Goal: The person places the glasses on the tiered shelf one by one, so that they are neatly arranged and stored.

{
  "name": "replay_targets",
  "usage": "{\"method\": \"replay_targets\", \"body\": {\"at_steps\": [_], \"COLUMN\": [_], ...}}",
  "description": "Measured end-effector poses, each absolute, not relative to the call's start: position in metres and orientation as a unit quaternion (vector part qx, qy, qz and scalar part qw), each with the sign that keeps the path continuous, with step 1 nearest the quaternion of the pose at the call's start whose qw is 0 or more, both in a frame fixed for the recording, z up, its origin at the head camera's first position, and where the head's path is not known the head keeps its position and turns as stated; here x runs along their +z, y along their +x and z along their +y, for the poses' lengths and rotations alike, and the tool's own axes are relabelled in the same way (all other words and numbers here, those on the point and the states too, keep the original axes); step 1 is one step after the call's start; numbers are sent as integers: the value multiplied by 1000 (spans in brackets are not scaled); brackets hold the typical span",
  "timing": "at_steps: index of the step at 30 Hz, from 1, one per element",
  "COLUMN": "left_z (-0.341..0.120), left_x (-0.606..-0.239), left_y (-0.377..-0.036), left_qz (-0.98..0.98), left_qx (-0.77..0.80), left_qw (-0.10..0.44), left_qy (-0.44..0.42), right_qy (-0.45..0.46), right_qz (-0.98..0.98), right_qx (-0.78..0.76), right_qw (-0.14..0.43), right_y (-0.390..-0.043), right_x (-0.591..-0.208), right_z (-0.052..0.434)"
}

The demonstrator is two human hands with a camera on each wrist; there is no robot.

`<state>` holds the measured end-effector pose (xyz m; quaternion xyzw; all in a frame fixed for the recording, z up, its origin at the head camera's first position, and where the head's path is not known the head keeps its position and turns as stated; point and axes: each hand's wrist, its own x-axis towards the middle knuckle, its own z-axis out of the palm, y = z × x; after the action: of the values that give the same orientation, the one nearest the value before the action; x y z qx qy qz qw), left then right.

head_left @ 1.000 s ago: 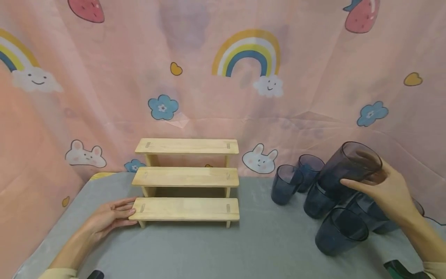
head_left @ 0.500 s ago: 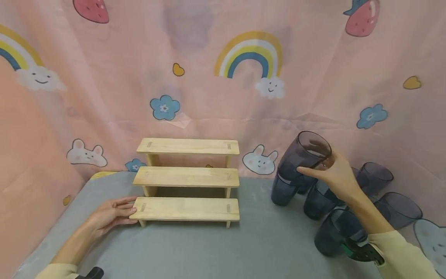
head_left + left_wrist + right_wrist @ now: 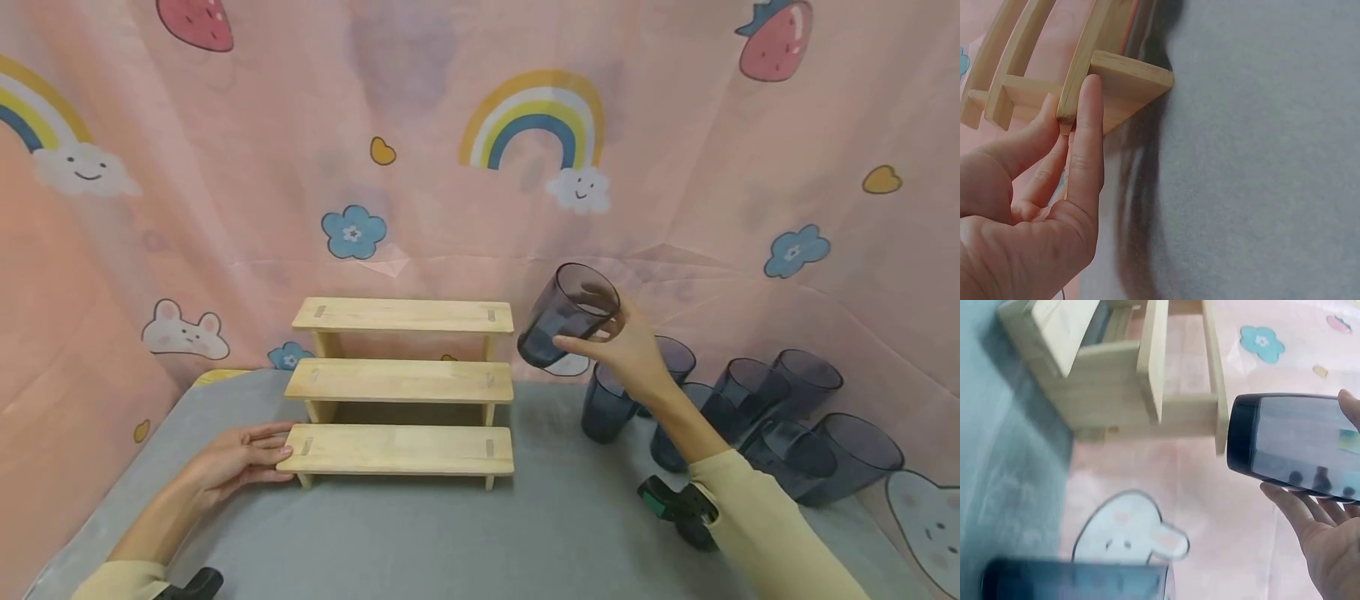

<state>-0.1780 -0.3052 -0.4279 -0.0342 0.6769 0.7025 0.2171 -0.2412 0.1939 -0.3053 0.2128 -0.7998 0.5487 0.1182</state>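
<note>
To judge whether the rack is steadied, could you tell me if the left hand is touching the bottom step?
Touching. The left wrist view shows the left hand's fingertips pressed against the end of the wooden rack's bottom step.

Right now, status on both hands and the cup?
Right hand grips dark cup, airborne beside wooden stand. Left hand rests against lowest step's end. Shelves bare, nothing blocking.

Soft even light, blurry wrist views

The tumbler (image 3: 567,315) is smoky dark translucent; the other tumblers (image 3: 795,417) look bluish-grey. The stepped shelf (image 3: 401,382) is pale wood, the counter (image 3: 450,533) grey, the backdrop (image 3: 300,167) pink with rainbows, strawberries, flowers and bunnies.
</note>
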Motion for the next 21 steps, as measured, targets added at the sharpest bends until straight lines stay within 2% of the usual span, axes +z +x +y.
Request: {"method": "replay_targets", "body": {"at_steps": [9,21], "left_z": [-306,-307], "left_x": [-429,-430], "left_y": [-179,-176], "left_qz": [681,675], "left_qx": [699,705], "left_qw": [216,217], "left_qy": [-24,-27], "right_qy": [237,226], "right_qz": [-769,-706], "right_qx": [581,664], "right_qw": [126,99], "right_y": [-257,-281], "right_x": [-307,-308], "right_z": [145,80]}}
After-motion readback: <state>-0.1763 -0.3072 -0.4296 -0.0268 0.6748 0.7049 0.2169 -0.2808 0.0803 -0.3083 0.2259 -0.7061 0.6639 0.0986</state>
